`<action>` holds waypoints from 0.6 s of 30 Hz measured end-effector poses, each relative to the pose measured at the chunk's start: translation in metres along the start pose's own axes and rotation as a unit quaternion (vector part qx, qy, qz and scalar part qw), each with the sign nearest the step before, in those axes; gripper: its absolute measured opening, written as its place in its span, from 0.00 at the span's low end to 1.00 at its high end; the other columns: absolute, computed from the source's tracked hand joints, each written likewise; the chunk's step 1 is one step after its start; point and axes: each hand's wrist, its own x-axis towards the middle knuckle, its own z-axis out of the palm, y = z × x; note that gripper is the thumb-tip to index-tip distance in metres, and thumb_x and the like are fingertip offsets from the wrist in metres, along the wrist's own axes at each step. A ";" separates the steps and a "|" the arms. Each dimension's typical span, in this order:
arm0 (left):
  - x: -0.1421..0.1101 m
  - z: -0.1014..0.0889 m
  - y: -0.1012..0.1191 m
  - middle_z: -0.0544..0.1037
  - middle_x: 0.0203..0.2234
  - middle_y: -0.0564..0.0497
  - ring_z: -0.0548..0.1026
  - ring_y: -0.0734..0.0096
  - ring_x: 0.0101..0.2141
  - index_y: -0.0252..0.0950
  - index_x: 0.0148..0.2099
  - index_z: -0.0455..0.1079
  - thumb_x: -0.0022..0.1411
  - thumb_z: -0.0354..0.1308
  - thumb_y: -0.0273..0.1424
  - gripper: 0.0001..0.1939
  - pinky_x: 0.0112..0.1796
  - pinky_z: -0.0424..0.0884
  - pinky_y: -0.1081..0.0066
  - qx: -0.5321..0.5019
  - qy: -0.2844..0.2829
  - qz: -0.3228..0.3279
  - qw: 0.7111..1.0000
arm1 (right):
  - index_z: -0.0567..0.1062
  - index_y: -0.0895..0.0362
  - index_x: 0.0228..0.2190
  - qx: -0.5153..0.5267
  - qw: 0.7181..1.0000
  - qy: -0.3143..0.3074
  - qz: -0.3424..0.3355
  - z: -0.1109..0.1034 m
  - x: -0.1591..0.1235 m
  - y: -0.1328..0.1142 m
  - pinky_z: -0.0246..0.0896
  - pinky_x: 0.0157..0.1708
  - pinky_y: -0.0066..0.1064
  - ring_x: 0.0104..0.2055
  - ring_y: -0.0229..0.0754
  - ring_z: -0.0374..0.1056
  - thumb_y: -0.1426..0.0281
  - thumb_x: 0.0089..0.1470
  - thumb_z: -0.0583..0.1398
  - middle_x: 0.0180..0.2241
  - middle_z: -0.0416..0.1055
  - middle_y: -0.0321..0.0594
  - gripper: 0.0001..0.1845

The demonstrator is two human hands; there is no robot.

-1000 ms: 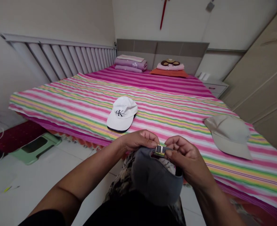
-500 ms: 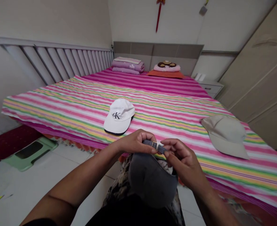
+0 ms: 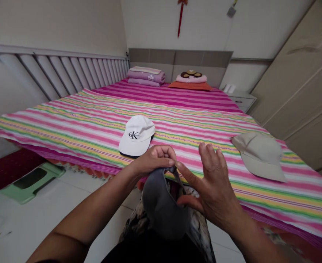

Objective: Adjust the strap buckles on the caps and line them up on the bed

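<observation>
A dark grey cap (image 3: 161, 204) hangs in front of me, over my lap. My left hand (image 3: 155, 159) is closed, pinching the cap's back strap at the top. My right hand (image 3: 210, 182) has its fingers stretched upward and apart; its thumb and forefinger touch the strap and the cap's rim. A white cap (image 3: 137, 136) with a black logo lies on the striped bed (image 3: 95, 120) just beyond my left hand. A beige cap (image 3: 259, 155) lies on the bed to the right.
Folded purple bedding (image 3: 146, 76) and a pillow (image 3: 191, 77) lie at the headboard. A green stool (image 3: 31, 180) stands on the white floor at left, by a red mat (image 3: 2, 170). A wardrobe (image 3: 300, 84) fills the right side. A nightstand (image 3: 240, 98) sits beside the bed.
My right hand has let go of the strap buckle and spread its fingers upward. The grey cap has turned and folded narrower. The view has shifted slightly right.
</observation>
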 end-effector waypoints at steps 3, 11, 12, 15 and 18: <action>0.001 0.002 -0.001 0.70 0.18 0.54 0.65 0.82 0.19 0.30 0.29 0.65 0.45 0.64 0.32 0.12 0.22 0.59 0.80 -0.033 0.006 0.015 0.999 | 0.51 0.51 0.57 0.097 0.992 0.026 0.077 0.005 -0.001 -0.002 0.41 0.52 0.58 0.61 0.62 0.41 0.54 0.46 0.59 0.61 0.43 0.53 0.40; 0.002 0.004 -0.001 0.71 0.21 0.52 0.67 0.81 0.21 0.29 0.32 0.68 0.44 0.65 0.35 0.16 0.23 0.61 0.80 -0.036 -0.008 -0.005 0.999 | 0.65 0.57 0.24 0.608 0.696 -0.090 0.370 0.022 0.006 -0.016 0.52 0.21 0.26 0.20 0.34 0.60 0.60 0.49 0.58 0.17 0.65 0.32 0.13; 0.002 0.004 0.000 0.71 0.22 0.52 0.67 0.81 0.22 0.29 0.32 0.68 0.42 0.66 0.34 0.17 0.23 0.61 0.80 -0.017 -0.016 -0.012 1.000 | 0.65 0.57 0.24 0.640 0.662 -0.084 0.382 0.023 0.006 -0.016 0.50 0.20 0.25 0.18 0.32 0.58 0.60 0.48 0.59 0.16 0.64 0.31 0.13; 0.001 0.003 0.002 0.71 0.21 0.53 0.66 0.82 0.21 0.29 0.32 0.70 0.39 0.67 0.29 0.15 0.22 0.60 0.81 0.053 -0.033 -0.033 0.997 | 0.64 0.57 0.23 0.691 0.597 -0.054 0.405 0.023 0.006 -0.016 0.42 0.17 0.23 0.14 0.30 0.50 0.60 0.46 0.61 0.11 0.56 0.26 0.14; 0.000 0.005 0.002 0.72 0.20 0.53 0.66 0.83 0.20 0.29 0.30 0.71 0.38 0.68 0.28 0.14 0.21 0.60 0.81 0.037 -0.022 -0.041 0.998 | 0.65 0.57 0.23 0.704 0.581 -0.033 0.408 0.023 0.004 -0.012 0.41 0.17 0.23 0.14 0.29 0.48 0.61 0.45 0.62 0.11 0.54 0.25 0.15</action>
